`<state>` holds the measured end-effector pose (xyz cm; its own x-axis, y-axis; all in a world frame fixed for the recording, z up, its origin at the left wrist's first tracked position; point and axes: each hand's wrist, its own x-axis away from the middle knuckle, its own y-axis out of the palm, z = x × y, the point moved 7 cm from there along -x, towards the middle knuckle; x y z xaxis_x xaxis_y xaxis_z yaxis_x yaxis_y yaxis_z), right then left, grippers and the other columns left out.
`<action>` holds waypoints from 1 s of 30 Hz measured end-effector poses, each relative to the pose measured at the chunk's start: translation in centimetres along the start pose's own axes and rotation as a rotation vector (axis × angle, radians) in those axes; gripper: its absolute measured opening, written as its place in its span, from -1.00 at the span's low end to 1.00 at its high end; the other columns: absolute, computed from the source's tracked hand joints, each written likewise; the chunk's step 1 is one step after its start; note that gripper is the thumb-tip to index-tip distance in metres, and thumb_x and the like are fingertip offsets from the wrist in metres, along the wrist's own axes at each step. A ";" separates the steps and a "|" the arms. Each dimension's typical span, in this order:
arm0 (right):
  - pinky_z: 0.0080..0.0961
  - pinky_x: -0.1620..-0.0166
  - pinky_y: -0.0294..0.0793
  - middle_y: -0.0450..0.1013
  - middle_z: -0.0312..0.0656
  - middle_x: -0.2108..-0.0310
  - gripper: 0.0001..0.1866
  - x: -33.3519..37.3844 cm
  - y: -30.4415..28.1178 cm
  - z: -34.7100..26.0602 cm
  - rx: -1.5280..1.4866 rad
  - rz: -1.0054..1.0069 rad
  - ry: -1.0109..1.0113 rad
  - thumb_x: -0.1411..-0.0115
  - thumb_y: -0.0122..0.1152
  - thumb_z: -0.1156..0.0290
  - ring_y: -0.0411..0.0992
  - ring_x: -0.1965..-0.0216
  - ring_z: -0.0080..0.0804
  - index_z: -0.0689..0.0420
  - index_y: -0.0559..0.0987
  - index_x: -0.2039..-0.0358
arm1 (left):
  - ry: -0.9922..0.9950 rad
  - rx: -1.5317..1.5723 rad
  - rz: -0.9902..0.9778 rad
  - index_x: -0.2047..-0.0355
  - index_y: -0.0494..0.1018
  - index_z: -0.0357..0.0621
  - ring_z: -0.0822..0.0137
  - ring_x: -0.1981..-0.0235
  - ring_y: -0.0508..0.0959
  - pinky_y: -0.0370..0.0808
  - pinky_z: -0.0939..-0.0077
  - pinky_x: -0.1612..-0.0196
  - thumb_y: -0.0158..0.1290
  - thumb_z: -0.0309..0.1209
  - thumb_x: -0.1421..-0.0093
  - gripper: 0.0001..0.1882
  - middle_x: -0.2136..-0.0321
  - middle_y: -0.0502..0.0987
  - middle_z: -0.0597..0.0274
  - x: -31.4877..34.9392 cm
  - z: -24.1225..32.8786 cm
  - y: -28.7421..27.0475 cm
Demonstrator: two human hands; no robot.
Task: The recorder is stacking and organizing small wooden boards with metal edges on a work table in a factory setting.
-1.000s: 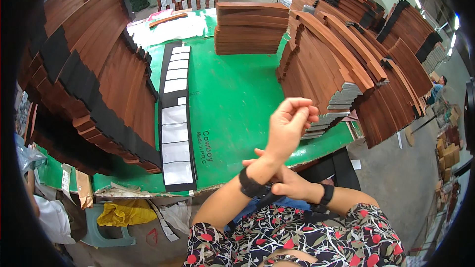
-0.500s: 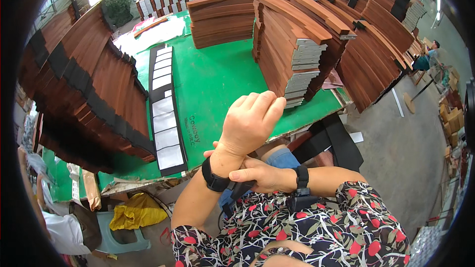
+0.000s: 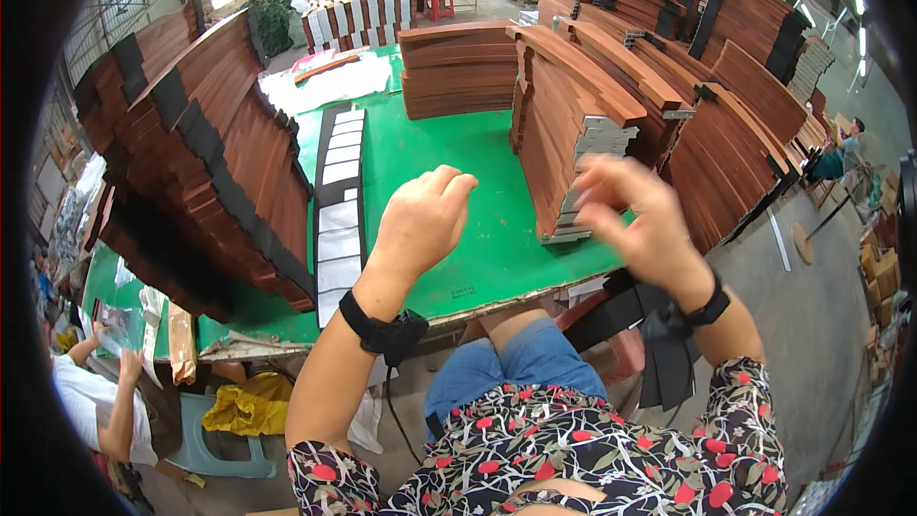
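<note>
Workshop, green counter [image 3: 449, 182] crowded with leaning brown plank stacks. Left hand [image 3: 420, 220] loosely curled, empty, raised over the counter; right hand [image 3: 635, 215] blurred, fingers spread, empty, just before the nearest stack [image 3: 564, 143] (metal-tipped ends). Risk: a swinging hand could knock that stack over.

A row of white rectangular labels [image 3: 336, 215] runs along a black strip [image 3: 321, 182] on the green table [image 3: 449, 162], left of centre. Low at the left, a crumpled yellow bag [image 3: 244, 406] lies on the floor.
</note>
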<state>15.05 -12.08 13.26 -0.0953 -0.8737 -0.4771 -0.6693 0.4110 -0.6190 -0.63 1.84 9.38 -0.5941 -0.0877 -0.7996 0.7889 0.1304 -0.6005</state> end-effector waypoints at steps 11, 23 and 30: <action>-0.25 -0.11 0.36 0.35 0.02 -0.10 -0.48 -4.6 -6.1 3.5 0.809 0.160 -0.160 -0.06 0.30 0.45 0.36 -0.07 -0.03 0.20 0.43 -0.06 | -0.124 0.115 -0.419 0.28 0.48 -0.10 0.15 0.37 0.56 0.53 0.31 0.30 0.10 -0.43 -0.10 -0.85 0.39 0.49 0.17 2.9 -2.8 12.1; -0.32 0.00 0.45 0.50 -0.02 0.11 -0.77 -4.9 -13.1 -1.0 0.801 0.456 -0.381 -0.22 0.10 0.57 0.49 0.08 -0.14 0.29 0.45 0.09 | -0.222 0.348 -0.367 0.17 0.48 -0.12 0.19 0.29 0.58 0.53 0.31 0.25 0.05 -0.38 -0.20 -0.80 0.26 0.53 0.13 0.7 -3.8 15.8; -0.43 0.03 0.56 0.38 -0.04 0.00 -0.72 -4.1 -17.6 1.6 -0.051 0.423 -0.270 -0.37 -0.05 0.37 0.45 0.04 -0.33 0.23 0.37 -0.02 | -0.876 1.426 0.005 -0.20 0.21 -0.12 0.19 0.13 0.56 0.49 0.37 0.10 -0.11 -0.14 -0.36 -0.51 -0.01 0.45 -0.03 3.0 -5.9 11.4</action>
<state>28.39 -15.32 25.15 -0.1761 -0.5323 -0.8281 -0.6494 0.6950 -0.3087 5.64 8.93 0.14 -0.7184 -0.6416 -0.2689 0.5837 -0.7662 0.2688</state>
